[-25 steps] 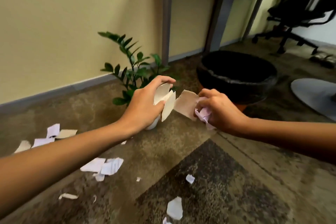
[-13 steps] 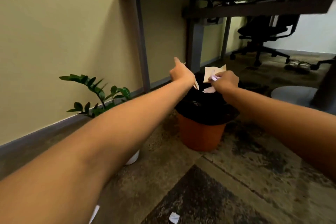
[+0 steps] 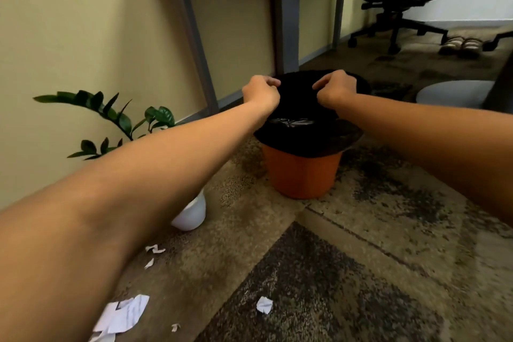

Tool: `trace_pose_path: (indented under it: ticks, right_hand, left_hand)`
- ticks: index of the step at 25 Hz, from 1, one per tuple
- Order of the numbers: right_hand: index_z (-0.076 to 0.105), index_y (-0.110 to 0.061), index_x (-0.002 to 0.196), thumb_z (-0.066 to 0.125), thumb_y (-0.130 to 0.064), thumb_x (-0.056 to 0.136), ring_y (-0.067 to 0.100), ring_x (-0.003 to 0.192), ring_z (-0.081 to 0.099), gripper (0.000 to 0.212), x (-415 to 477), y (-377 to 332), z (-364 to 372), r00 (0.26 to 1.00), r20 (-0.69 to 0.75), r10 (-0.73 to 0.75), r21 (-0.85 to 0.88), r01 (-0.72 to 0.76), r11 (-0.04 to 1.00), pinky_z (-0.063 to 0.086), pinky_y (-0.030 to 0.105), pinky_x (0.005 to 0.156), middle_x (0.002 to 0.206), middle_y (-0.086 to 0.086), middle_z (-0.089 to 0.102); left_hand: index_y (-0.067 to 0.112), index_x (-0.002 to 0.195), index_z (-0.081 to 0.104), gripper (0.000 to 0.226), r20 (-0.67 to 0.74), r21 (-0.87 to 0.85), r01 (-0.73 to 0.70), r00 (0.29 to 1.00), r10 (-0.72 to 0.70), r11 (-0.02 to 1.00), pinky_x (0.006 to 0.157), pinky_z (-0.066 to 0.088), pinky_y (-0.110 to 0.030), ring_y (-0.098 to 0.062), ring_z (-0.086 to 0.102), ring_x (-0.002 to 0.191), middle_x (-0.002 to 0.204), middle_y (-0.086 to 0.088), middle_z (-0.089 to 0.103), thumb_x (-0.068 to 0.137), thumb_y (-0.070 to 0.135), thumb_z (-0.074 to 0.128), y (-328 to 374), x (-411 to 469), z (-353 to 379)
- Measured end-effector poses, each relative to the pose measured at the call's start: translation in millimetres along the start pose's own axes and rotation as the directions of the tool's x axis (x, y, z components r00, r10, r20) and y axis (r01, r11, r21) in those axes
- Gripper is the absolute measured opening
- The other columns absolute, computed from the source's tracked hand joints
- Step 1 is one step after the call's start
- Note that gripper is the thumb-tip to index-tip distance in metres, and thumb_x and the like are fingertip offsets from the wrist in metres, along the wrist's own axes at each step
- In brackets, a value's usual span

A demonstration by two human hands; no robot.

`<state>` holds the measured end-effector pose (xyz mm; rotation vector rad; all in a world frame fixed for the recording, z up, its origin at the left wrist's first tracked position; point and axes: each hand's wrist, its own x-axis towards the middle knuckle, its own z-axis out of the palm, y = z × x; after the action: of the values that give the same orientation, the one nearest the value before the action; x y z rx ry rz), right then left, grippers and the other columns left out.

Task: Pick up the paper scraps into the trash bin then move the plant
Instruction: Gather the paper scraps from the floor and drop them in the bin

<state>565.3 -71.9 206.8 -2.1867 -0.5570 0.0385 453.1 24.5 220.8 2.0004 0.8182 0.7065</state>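
Note:
An orange trash bin (image 3: 301, 175) lined with a black bag (image 3: 305, 139) stands on the carpet under a desk. My left hand (image 3: 261, 91) and my right hand (image 3: 334, 87) hover side by side over the bin's mouth, fingers loosely curled downward, with no paper showing in either. Left of the bin, a green leafy plant (image 3: 111, 114) grows from a white pot (image 3: 191, 214), partly hidden behind my left forearm. Paper scraps lie on the carpet: a larger white cluster (image 3: 122, 316) at the lower left, small bits (image 3: 154, 250) near the pot and one piece (image 3: 263, 305) on the dark patch.
A grey desk leg (image 3: 194, 36) and a thicker post (image 3: 287, 28) rise behind the bin against the yellow wall. A black office chair (image 3: 399, 3) and a pair of sandals (image 3: 460, 44) sit at the back right. A grey round base (image 3: 452, 93) lies to the right.
Both hands carried scraps from near the plant to the bin. The beige and pink papers they held half a second ago are gone from view, and the hands have dropped closer to the bin's mouth.

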Motion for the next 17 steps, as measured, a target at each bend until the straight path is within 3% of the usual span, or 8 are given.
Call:
trace_pose_path:
  ticks: [2,5,7,10,13,15,17]
  right_hand:
    - [0.073,-0.011,0.089,0.055,0.010,0.083,0.014,0.094,0.059,0.028,-13.7,-7.6,7.5,0.985,-0.077,-0.157,-0.030,0.156,0.987,0.046,0.020,0.080,0.094,0.003,0.064]
    - [0.070,-0.014,0.075,0.054,0.011,0.076,0.002,0.070,0.051,0.030,-47.0,-27.5,26.0,0.936,-0.050,-0.349,0.008,0.350,0.937,0.042,0.015,0.067,0.072,-0.008,0.058]
    - [0.069,-0.010,0.074,0.051,0.012,0.073,0.002,0.065,0.047,0.029,-72.3,-43.7,38.5,0.898,-0.048,-0.436,0.050,0.439,0.897,0.039,0.007,0.060,0.068,-0.010,0.054]
    - [0.069,-0.010,0.074,0.049,0.011,0.073,0.013,0.074,0.052,0.029,-113.4,-63.0,62.2,0.793,0.030,-0.608,0.043,0.607,0.793,0.042,0.021,0.067,0.078,0.001,0.058]
    - [0.068,-0.013,0.072,0.052,0.013,0.072,0.012,0.073,0.050,0.031,-164.2,-71.7,91.1,0.633,0.203,-0.747,0.097,0.746,0.659,0.038,0.018,0.066,0.081,0.002,0.057]
    - [0.066,-0.016,0.070,0.052,0.014,0.068,0.008,0.071,0.046,0.034,-199.5,-71.0,111.4,0.524,0.292,-0.800,0.130,0.807,0.576,0.032,0.011,0.061,0.080,-0.002,0.055]
    - [0.065,-0.016,0.071,0.052,0.015,0.066,0.008,0.074,0.046,0.034,-233.1,-64.6,136.3,0.439,0.377,-0.816,0.174,0.832,0.527,0.029,0.014,0.061,0.081,-0.001,0.055]
  left_hand:
    - [0.017,0.096,0.065,0.020,-0.012,0.037,-0.081,0.997,0.082,0.996,0.084,0.057,-0.037,-0.020,0.068,0.092,0.109,-0.008,0.067,0.097,0.010,0.046,-13.5,-10.7,-16.9]
    - [0.017,0.102,0.068,0.017,0.067,0.207,-0.247,0.969,0.238,0.947,0.081,0.057,-0.029,-0.014,0.068,0.085,0.100,-0.003,0.071,0.095,0.017,0.053,-43.1,-44.6,-61.4]
    - [0.018,0.105,0.068,0.017,0.131,0.317,-0.338,0.941,0.312,0.886,0.085,0.054,-0.032,-0.013,0.066,0.089,0.102,0.001,0.070,0.094,0.020,0.055,-62.0,-67.5,-95.8]
    - [0.018,0.104,0.069,0.017,0.181,0.445,-0.381,0.924,0.335,0.810,0.088,0.050,-0.028,-0.009,0.063,0.091,0.104,0.002,0.068,0.092,0.022,0.058,-92.5,-107.2,-152.9]
    - [0.018,0.104,0.069,0.016,0.195,0.547,-0.351,0.936,0.292,0.760,0.085,0.045,-0.020,-0.006,0.059,0.096,0.105,0.003,0.067,0.090,0.020,0.061,-134.9,-157.0,-213.8]
    - [0.019,0.102,0.068,0.015,0.155,0.554,-0.267,0.964,0.217,0.789,0.082,0.050,-0.020,-0.005,0.062,0.091,0.102,0.004,0.066,0.088,0.018,0.064,-169.9,-195.7,-250.9]
    - [0.019,0.100,0.068,0.014,0.085,0.557,-0.166,0.986,0.143,0.814,0.079,0.049,-0.018,-0.005,0.063,0.088,0.100,0.005,0.065,0.087,0.014,0.064,-210.1,-231.0,-277.9]
